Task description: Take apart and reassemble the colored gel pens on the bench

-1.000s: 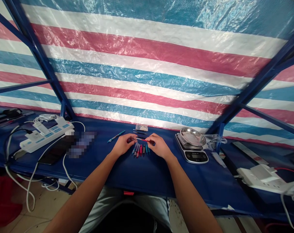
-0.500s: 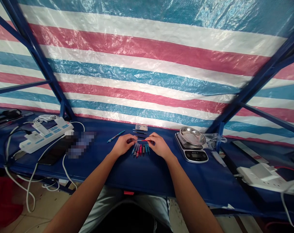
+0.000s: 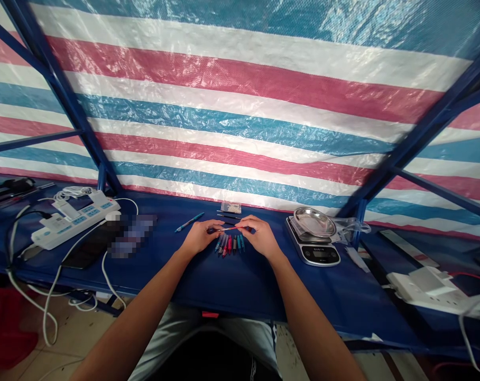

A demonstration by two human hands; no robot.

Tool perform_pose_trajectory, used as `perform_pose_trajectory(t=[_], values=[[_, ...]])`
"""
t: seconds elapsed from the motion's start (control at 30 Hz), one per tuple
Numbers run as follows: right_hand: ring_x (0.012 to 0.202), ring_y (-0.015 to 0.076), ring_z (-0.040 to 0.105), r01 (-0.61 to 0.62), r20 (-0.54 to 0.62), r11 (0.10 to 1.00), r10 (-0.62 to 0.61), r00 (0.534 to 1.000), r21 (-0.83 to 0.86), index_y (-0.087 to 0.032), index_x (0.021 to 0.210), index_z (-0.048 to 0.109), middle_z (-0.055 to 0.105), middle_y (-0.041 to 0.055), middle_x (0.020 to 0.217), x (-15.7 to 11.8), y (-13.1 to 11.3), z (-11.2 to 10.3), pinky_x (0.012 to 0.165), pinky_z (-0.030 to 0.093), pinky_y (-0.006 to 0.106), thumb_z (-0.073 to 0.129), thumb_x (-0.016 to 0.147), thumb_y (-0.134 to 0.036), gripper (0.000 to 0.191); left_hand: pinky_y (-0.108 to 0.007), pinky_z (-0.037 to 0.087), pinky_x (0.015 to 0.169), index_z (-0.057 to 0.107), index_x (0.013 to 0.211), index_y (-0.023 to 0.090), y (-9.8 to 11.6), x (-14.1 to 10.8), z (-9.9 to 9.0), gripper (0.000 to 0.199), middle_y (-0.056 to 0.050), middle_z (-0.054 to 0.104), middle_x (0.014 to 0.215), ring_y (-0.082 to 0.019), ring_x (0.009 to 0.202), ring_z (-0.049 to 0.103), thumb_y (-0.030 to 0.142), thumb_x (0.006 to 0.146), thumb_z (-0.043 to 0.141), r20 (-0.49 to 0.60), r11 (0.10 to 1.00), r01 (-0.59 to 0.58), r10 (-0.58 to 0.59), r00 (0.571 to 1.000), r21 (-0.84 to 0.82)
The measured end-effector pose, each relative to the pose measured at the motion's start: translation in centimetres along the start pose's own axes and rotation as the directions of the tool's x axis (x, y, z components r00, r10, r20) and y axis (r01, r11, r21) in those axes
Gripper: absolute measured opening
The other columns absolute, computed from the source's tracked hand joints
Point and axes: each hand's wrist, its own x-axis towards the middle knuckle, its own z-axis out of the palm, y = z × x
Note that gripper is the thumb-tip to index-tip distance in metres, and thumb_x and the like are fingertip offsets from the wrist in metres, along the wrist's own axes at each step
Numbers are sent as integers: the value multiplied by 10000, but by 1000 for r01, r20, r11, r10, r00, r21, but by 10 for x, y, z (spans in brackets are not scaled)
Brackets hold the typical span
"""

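Note:
Between my two hands a thin red pen refill [image 3: 232,228] is held roughly level, its right part red and its left part pale. My left hand [image 3: 202,235] pinches the left end, and my right hand [image 3: 259,236] pinches the red end. Just below lies a row of several short pen parts [image 3: 229,244] in clear, pink, red, grey and blue. Behind my fingers are dark thin refills [image 3: 229,216] and a small clear bag [image 3: 231,208]. A blue pen [image 3: 190,222] rests beyond my left hand.
On the blue table [image 3: 224,286], a scale [image 3: 317,253] with a metal bowl [image 3: 315,221] stands at the right. White power strips [image 3: 75,221] [image 3: 430,292] with cables lie at both sides. A black phone [image 3: 90,246] is at the left.
The red refill is now tilted slightly, its right end raised. My right hand has shifted slightly up and left, and my left fingers have turned a little.

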Motion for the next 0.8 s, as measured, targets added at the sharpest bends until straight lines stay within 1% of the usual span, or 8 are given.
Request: perform_pose_trajectory(t=[0.2, 0.27, 0.37, 0.43, 0.5, 0.57, 0.67, 0.8], values=[[1000, 232, 713, -14, 34, 998, 12, 999, 66, -281, 1050, 825, 776, 60, 1081, -1, -1, 10, 905, 584, 378, 728, 936, -222, 161, -430, 608, 991, 770, 1237, 264, 6, -1, 0, 350, -40, 831, 1120, -277, 1062, 784, 347, 898, 741, 37, 998, -48, 50, 998, -31], [1000, 231, 705, -49, 15, 996, 48, 999, 75, -291, 1196, 781, 765, 66, 1164, -1, -3, 13, 908, 586, 383, 759, 923, -264, 275, -446, 596, 1021, 781, 1210, 261, 11, -1, -1, 328, -53, 821, 1162, -287, 1105, 770, 386, 909, 739, 14, 996, -48, 49, 999, -71], [1061, 238, 683, -98, -32, 993, 100, 994, 58, -305, 1420, 642, 711, 86, 1311, -3, -6, 12, 952, 576, 401, 797, 908, -355, 538, -472, 562, 1077, 773, 1216, 229, 14, 1, -4, 384, -93, 806, 1210, -308, 1187, 737, 485, 934, 727, -89, 983, -15, -2, 996, -184], [1164, 264, 647, -83, 32, 996, 83, 996, 10, -302, 1403, 648, 698, 91, 1323, -4, -7, 10, 1014, 547, 426, 822, 890, -393, 549, -470, 573, 1048, 731, 1278, 197, 13, 4, -6, 486, -125, 798, 1227, -315, 1196, 732, 551, 946, 704, -145, 959, 24, -68, 987, -283], [1266, 303, 589, -42, 152, 997, 51, 987, -60, -297, 1355, 684, 701, 95, 1303, -7, -7, 9, 1065, 509, 460, 868, 844, -438, 561, -450, 591, 1002, 684, 1322, 176, 9, 6, -8, 568, -149, 789, 1246, -314, 1190, 735, 598, 943, 693, -167, 925, 61, -132, 977, -376], [1297, 339, 553, -14, 239, 992, 44, 970, -127, -289, 1355, 689, 704, 104, 1280, -9, -6, 10, 1071, 485, 482, 918, 772, -501, 660, -438, 586, 1009, 661, 1331, 174, 6, 7, -8, 602, -156, 785, 1254, -304, 1193, 735, 612, 921, 718, -178, 894, 76, -171, 969, -442], [1244, 354, 563, -5, 295, 980, 65, 953, -199, -288, 1325, 699, 712, 102, 1233, -11, -2, 16, 1036, 473, 480, 952, 703, -541, 718, -438, 578, 1029, 658, 1294, 174, 4, 8, -6, 597, -154, 791, 1238, -276, 1116, 760, 594, 885, 771, -188, 855, 74, -196, 962, -514], [1206, 338, 573, -2, 321, 977, 73, 944, -215, -286, 1239, 722, 733, 84, 1165, -11, 1, 19, 1014, 461, 456, 945, 719, -531, 617, -399, 616, 905, 684, 1196, 169, 4, 7, -4, 550, -148, 793, 1209, -238, 944, 775, 600, 870, 783, -167, 842, 96, -215, 962, -530]])
